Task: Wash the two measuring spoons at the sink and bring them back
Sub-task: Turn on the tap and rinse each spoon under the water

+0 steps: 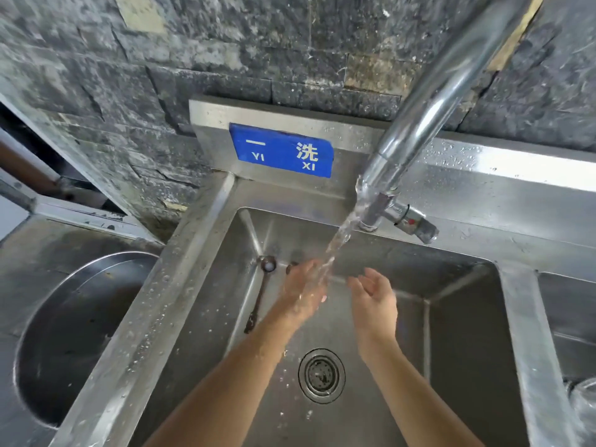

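Note:
A steel measuring spoon (262,291) lies in the far left corner of the steel sink (458,317), bowl up against the back wall and handle pointing toward me. The bowl of a second spoon (291,268) peeks out just behind my left hand; the rest of it is hidden. Held flat with its fingers apart, my left hand (303,293) is under the running water stream (342,233) and holds nothing. Beside the stream, my right hand (375,300) is open with the palm turned inward, also empty.
The chrome faucet (432,104) arches overhead from the right, its valve (416,225) on the back ledge. A drain strainer (321,375) sits in the sink floor. A large steel bowl (74,333) stands at the left, another basin (571,317) at the right. A blue sign (283,150) is on the backsplash.

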Demonstrator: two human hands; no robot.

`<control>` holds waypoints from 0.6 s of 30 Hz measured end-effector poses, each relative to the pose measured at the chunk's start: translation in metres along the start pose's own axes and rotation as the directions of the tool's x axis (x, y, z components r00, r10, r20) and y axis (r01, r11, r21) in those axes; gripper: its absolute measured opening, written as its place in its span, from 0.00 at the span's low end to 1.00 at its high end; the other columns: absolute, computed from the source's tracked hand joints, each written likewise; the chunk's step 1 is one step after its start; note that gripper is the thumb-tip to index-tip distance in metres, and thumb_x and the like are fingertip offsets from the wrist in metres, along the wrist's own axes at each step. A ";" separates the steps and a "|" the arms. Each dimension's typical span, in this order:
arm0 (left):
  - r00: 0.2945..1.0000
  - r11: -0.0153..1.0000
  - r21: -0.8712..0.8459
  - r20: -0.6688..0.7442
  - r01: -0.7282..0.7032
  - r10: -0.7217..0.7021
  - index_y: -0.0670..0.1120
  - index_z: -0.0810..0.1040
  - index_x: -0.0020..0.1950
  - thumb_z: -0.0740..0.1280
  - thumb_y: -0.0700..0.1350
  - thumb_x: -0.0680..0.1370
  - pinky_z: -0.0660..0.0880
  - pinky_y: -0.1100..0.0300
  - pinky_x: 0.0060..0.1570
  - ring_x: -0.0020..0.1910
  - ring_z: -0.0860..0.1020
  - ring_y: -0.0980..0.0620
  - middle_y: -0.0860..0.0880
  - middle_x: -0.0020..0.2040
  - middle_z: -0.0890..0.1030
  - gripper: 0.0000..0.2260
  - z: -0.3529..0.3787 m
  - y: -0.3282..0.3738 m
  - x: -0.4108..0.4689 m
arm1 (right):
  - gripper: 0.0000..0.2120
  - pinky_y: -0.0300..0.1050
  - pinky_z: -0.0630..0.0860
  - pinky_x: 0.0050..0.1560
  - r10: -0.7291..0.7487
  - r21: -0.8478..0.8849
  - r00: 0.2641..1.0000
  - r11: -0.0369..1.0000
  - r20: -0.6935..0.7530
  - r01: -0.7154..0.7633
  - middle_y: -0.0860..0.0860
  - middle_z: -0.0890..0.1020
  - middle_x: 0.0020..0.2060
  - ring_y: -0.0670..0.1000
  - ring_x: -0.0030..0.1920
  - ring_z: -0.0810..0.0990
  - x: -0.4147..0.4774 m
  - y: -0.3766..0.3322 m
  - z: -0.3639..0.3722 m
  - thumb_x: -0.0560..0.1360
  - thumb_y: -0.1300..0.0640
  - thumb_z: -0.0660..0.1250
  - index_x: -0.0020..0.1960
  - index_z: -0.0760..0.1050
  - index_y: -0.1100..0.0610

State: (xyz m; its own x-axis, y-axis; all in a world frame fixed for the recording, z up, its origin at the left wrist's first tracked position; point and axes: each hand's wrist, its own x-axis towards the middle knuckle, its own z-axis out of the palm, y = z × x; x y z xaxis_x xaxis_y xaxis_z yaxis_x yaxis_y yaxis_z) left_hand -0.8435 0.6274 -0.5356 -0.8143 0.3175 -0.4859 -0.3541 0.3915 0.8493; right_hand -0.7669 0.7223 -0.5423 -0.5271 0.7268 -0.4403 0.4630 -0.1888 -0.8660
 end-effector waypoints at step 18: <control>0.975 0.959 0.189 -0.112 0.209 -0.190 0.47 0.80 0.59 0.60 0.38 0.76 0.80 0.54 0.53 0.54 0.82 0.48 0.50 0.52 0.85 0.15 -0.024 -0.175 0.079 | 0.09 0.41 0.73 0.50 0.191 -0.486 0.981 0.862 0.045 -0.146 0.52 0.86 0.44 0.55 0.55 0.83 0.074 0.137 0.157 0.75 0.54 0.68 0.51 0.83 0.56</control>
State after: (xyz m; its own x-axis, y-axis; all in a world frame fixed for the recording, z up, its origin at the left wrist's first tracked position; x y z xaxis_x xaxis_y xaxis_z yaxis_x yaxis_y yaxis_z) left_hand -0.8567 0.5635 -0.7183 -0.7781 0.1386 -0.6126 -0.4229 0.6056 0.6741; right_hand -0.8541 0.6462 -0.7307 -0.4603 0.6471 -0.6078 0.8223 0.0527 -0.5667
